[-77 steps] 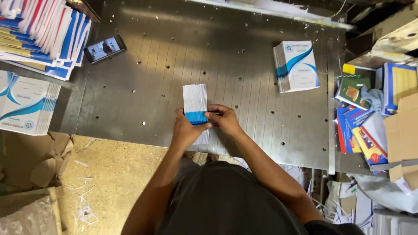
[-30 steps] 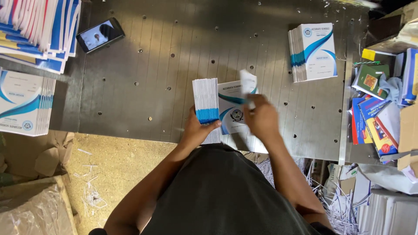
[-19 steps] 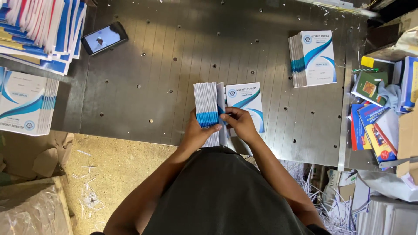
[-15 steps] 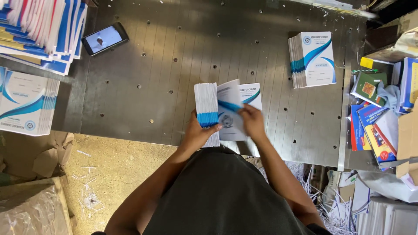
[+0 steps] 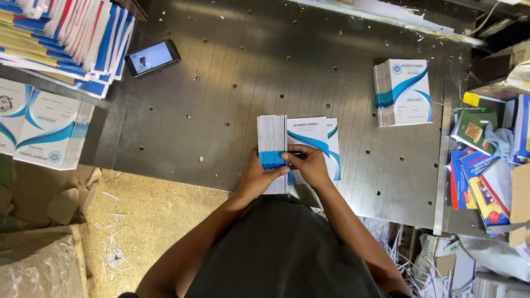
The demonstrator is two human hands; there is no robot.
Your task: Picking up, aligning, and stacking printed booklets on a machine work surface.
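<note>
Your left hand [image 5: 255, 179] grips a stack of booklets [image 5: 272, 149] standing on edge at the near edge of the metal table [image 5: 232, 110], thumb wrapped over its blue band. Your right hand [image 5: 310, 164] is just beside it, fingertips pinching the stack's right face, palm resting on the loose booklets [image 5: 317, 138] that lie flat, touching the stack's right side. Farther out toward the table's right edge sits a squared pile of the same white-and-blue booklets [image 5: 403, 92]. A smartphone [image 5: 152, 57] lies with its screen lit near the far left corner, beside fanned book stacks [image 5: 66, 38]. Another booklet pile [image 5: 52, 137] sits at the left edge.
</note>
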